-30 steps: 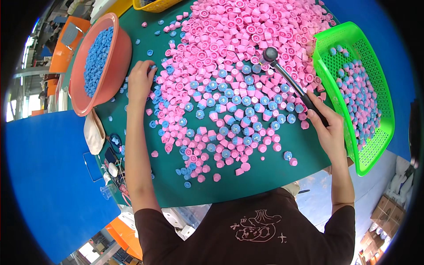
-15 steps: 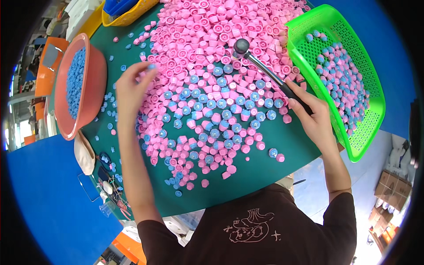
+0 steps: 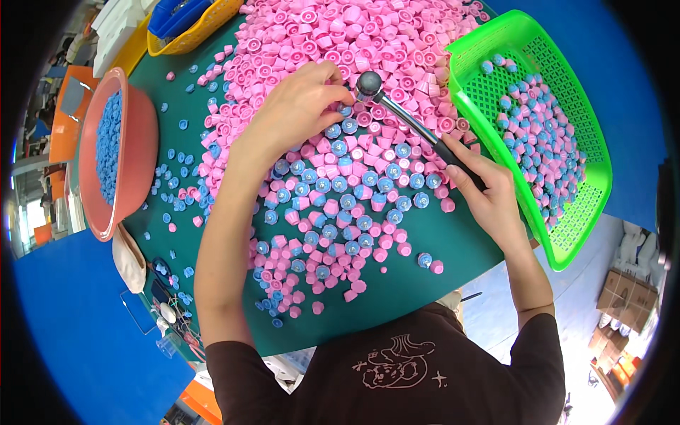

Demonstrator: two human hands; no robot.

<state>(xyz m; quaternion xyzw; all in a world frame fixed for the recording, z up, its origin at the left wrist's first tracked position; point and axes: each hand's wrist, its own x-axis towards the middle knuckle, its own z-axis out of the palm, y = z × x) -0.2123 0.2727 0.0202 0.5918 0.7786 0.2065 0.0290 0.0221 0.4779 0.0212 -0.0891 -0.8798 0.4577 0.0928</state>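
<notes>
Gripping a hammer (image 3: pixel 411 120), the right hand (image 3: pixel 491 191) faces a left hand (image 3: pixel 301 106) pinching a blue piece (image 3: pixel 345 110), lettered shirt (image 3: pixel 467 386) below.

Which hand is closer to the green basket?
The right. The right hand, gripping the black-handled hammer, is just left of the green basket. The left hand is farther left, at the pink pile.
</notes>
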